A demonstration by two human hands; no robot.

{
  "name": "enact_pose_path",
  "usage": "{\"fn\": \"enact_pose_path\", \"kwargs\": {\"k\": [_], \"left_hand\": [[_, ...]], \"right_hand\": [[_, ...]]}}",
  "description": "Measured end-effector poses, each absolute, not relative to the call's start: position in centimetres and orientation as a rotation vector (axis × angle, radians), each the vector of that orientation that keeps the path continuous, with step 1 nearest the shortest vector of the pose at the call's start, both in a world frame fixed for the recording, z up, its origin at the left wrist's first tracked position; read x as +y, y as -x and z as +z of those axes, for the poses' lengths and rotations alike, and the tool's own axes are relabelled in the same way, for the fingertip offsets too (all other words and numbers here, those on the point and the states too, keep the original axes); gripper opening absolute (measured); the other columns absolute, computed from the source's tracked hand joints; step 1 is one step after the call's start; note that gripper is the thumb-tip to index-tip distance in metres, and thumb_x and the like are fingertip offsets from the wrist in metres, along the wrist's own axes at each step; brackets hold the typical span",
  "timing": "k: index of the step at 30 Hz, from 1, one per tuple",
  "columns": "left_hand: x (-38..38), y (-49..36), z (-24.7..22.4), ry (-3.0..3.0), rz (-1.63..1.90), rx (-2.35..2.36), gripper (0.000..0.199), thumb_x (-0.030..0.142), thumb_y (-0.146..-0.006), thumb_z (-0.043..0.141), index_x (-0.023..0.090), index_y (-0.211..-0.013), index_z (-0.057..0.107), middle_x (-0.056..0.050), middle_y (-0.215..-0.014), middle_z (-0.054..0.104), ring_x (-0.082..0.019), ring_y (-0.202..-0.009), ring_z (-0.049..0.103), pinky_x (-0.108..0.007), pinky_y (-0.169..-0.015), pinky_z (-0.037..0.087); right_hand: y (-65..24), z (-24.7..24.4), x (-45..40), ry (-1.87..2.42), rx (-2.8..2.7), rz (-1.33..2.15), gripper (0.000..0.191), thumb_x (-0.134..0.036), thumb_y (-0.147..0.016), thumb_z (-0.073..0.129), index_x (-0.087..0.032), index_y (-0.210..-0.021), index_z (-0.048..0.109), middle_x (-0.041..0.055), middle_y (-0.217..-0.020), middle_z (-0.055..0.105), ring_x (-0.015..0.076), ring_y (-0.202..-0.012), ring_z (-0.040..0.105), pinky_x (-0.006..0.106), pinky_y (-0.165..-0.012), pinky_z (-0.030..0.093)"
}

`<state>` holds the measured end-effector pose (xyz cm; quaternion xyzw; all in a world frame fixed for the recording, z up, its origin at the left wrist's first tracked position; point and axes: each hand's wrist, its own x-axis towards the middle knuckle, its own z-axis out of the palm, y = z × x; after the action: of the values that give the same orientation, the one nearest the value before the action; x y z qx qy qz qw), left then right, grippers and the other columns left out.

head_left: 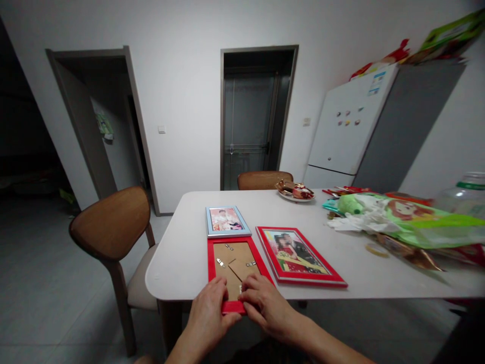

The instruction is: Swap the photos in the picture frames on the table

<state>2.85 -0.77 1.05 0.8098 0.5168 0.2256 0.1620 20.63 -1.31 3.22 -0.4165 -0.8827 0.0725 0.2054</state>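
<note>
A red picture frame lies face down at the table's near edge, its brown backing board and several metal clips showing. My left hand holds its lower left corner, fingers on the back and thumb along the bottom edge. My right hand is closed at the lower right corner, fingertips bent over the board beside a clip, partly hidden. Just beyond lies a light blue picture frame, face up. To the right, a second red frame lies face up with a photo in it.
On the white table, a plate holds wrapped items at the back. Green plastic packaging, white tissue and a roll of tape lie at right. A wooden chair stands left, another behind.
</note>
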Motion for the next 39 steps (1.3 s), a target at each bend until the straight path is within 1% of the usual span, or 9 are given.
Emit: {"fn": "enact_pose_path", "kwargs": {"k": [3,6,8,14,20,23,30,34,39], "left_hand": [[-0.8,-2.8,0.9,-2.312,0.646,1.470,0.048,0.035,-0.060,0.065,0.018,-0.104,0.053,-0.009,-0.117,0.053,-0.022,-0.113,0.042,-0.033,-0.095,0.034],[-0.7,-2.8,0.9,-2.307,0.641,1.475,0.055,0.032,-0.059,0.066,0.016,-0.110,0.050,-0.010,-0.118,0.052,-0.023,-0.113,0.042,-0.033,-0.095,0.034],[-0.7,-2.8,1.0,-2.303,0.637,1.470,0.058,0.031,-0.059,0.066,0.016,-0.112,0.048,-0.011,-0.119,0.051,-0.024,-0.114,0.041,-0.034,-0.096,0.033],[-0.7,-2.6,0.9,-2.317,0.652,1.445,0.058,0.029,-0.058,0.068,0.015,-0.111,0.050,-0.011,-0.119,0.051,-0.023,-0.114,0.041,-0.034,-0.097,0.032],[-0.7,-2.5,0.5,-2.307,0.683,1.454,0.061,0.028,-0.058,0.068,0.014,-0.113,0.048,-0.013,-0.121,0.048,-0.024,-0.113,0.042,-0.036,-0.097,0.033],[-0.7,-2.5,0.5,-2.318,0.700,1.427,0.063,0.028,-0.058,0.068,0.013,-0.115,0.047,-0.013,-0.120,0.050,-0.024,-0.113,0.043,-0.036,-0.096,0.034],[-0.7,-2.4,0.6,-2.304,0.693,1.444,0.061,0.028,-0.057,0.069,0.013,-0.113,0.049,-0.013,-0.120,0.050,-0.025,-0.113,0.043,-0.036,-0.095,0.034],[-0.7,-2.5,0.7,-2.302,0.682,1.458,0.062,0.028,-0.056,0.070,0.012,-0.111,0.049,-0.014,-0.120,0.049,-0.025,-0.113,0.042,-0.036,-0.096,0.033],[-0.9,-2.7,0.9,-2.295,0.661,1.471,0.052,0.027,-0.056,0.070,0.014,-0.104,0.054,-0.013,-0.120,0.050,-0.024,-0.114,0.041,-0.036,-0.096,0.033]], "right_hand": [[-20.4,3.3,-0.5,1.179,-2.435,0.234,0.021,-0.020,-0.078,0.042,-0.021,-0.084,0.063,0.0039,-0.081,0.056,0.0162,-0.081,0.046,0.030,-0.074,0.036],[-19.6,3.3,1.3,1.211,-2.359,0.253,0.027,-0.020,-0.080,0.039,-0.018,-0.097,0.059,0.0064,-0.089,0.057,0.0162,-0.085,0.047,0.029,-0.077,0.036],[-18.7,3.1,2.9,1.252,-2.339,0.227,0.028,-0.019,-0.081,0.037,-0.017,-0.100,0.058,0.0070,-0.093,0.056,0.0162,-0.088,0.046,0.027,-0.078,0.035],[-16.4,2.3,5.9,1.380,-2.433,0.016,0.025,-0.018,-0.080,0.038,-0.016,-0.076,0.062,0.0064,-0.081,0.055,0.0168,-0.082,0.046,0.027,-0.073,0.034],[-16.6,1.7,6.0,1.342,-2.407,0.057,0.026,-0.013,-0.074,0.042,-0.021,-0.090,0.061,0.0041,-0.087,0.054,0.0154,-0.087,0.044,0.025,-0.076,0.032],[-16.6,1.6,6.0,1.375,-2.406,0.084,0.028,-0.013,-0.072,0.044,-0.021,-0.093,0.060,0.0044,-0.088,0.054,0.0159,-0.089,0.044,0.026,-0.077,0.031],[-16.8,1.7,7.3,1.386,-2.334,0.208,0.026,-0.019,-0.076,0.042,-0.020,-0.090,0.063,0.0049,-0.087,0.060,0.0155,-0.085,0.051,0.024,-0.075,0.034],[-17.2,2.0,9.8,1.652,-2.102,0.243,0.025,-0.027,-0.078,0.041,-0.018,-0.086,0.063,0.0058,-0.086,0.064,0.0152,-0.080,0.055,0.022,-0.068,0.035],[-17.2,1.5,12.3,1.835,-1.974,0.234,0.023,-0.030,-0.074,0.047,-0.017,-0.078,0.064,0.0089,-0.080,0.065,0.0185,-0.075,0.057,0.024,-0.060,0.035]]}}
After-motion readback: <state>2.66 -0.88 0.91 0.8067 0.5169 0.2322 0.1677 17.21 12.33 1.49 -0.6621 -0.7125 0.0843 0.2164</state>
